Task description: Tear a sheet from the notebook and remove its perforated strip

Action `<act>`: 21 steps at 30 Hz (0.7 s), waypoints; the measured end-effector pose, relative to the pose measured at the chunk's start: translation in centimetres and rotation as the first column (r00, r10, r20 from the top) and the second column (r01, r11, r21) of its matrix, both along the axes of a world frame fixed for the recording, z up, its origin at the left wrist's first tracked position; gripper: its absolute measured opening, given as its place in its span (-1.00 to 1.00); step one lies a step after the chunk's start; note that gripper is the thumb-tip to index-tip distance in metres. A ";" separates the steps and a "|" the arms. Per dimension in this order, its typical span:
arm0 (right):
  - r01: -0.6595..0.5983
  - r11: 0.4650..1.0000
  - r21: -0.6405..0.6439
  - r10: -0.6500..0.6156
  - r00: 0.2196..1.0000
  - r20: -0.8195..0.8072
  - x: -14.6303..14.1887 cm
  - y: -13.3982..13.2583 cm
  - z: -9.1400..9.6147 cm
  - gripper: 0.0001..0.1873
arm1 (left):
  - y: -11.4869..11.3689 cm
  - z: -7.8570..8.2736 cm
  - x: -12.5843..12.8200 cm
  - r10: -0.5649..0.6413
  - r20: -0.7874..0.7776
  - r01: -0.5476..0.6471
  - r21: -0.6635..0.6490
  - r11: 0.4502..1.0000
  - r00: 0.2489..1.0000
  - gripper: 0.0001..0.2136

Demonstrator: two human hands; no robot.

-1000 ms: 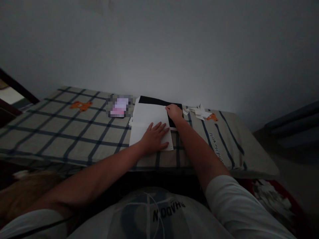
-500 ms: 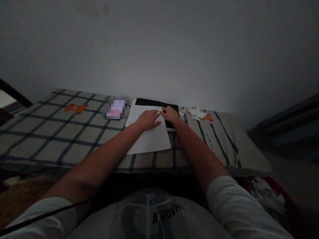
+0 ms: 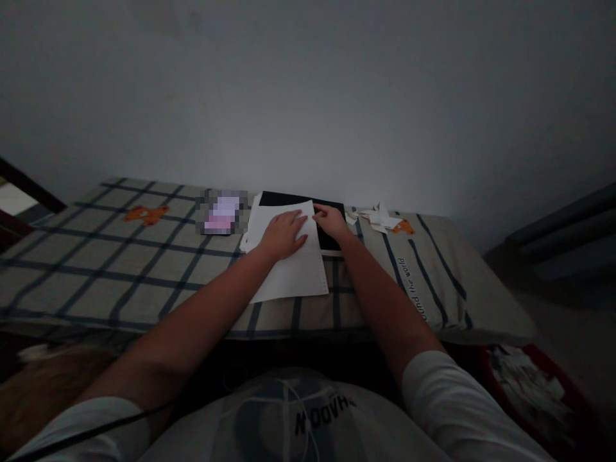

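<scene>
A bare pale wall fills the upper half of what I see. Below it lies the checked cloth, grey with dark blue lines, reaching from the left edge across to a rounded right end with a line of printed words. Near the middle of the cloth's far edge lies the white sheet, its near edge pointing back towards me. Under its far end a black sheet shows along the top and right side, close against the wall.

My left hand lies flat on the upper part of the white sheet, palm down, fingers loose and gripping nothing. My right hand is just beside it at the sheet's right edge, its fingertips at the top right corner and over the black sheet; I cannot tell whether it is pinching the paper or only touching it.

A red basket of white scraps sits off the cloth's near right corner. Left of the sheets, at the far edge, is a blurred pinkish thing. Right of them lie paper scraps, beside a small orange bear print.
</scene>
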State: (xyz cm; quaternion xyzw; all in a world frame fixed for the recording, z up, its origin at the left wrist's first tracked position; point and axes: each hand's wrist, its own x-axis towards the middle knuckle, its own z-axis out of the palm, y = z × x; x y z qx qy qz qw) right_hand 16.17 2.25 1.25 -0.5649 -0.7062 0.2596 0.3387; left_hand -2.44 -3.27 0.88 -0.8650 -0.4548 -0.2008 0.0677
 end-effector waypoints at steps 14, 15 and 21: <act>0.227 0.917 -0.329 -0.387 0.711 -0.587 2.3 -4.0 2.3 -0.91 | -3.0 3.3 0.6 -0.192 -0.050 0.194 0.019 0.981 0.980 -0.65; 0.229 0.909 -0.349 -0.405 0.683 -0.608 2.5 -4.5 2.2 -0.91 | -3.1 3.3 0.6 -0.186 -0.065 0.187 0.011 0.982 0.980 -0.64; 0.213 0.881 -0.422 -0.458 0.603 -0.653 3.5 -7.2 1.9 -0.90 | -2.8 2.8 0.1 -0.153 -0.184 0.143 -0.067 0.987 0.971 -0.68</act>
